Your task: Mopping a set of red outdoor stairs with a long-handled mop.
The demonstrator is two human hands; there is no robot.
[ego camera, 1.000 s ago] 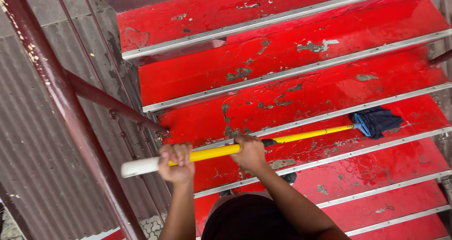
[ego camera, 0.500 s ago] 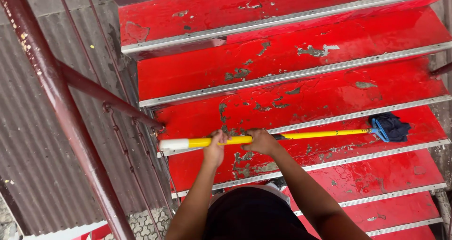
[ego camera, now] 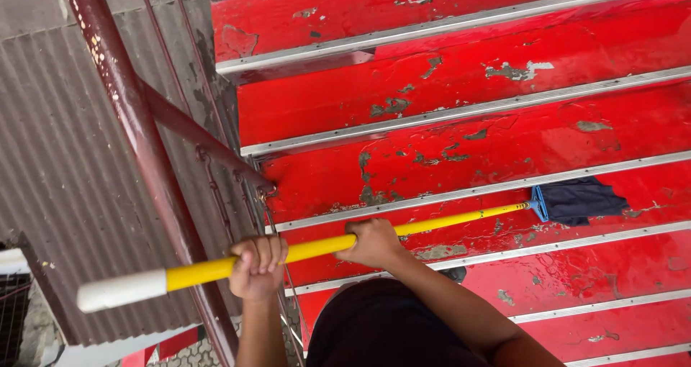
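Mop handle (both hands gripping)

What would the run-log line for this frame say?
left hand: grips mop handle near white end | right hand: grips handle further along | mop head: on red stair tread

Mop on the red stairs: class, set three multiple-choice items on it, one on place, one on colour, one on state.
1. Where does the mop head lie?
A. on a red step
B. on the corrugated roof
C. in a bucket

2. What colour is the mop handle?
A. green
B. yellow
C. black

3. How is the handle held?
A. by no hand
B. by one hand
C. by both hands

Answers: 1 A, the dark cloth head rests on a step. 2 B, the shaft is yellow with a white end. 3 C, left hand and right hand each grip it.
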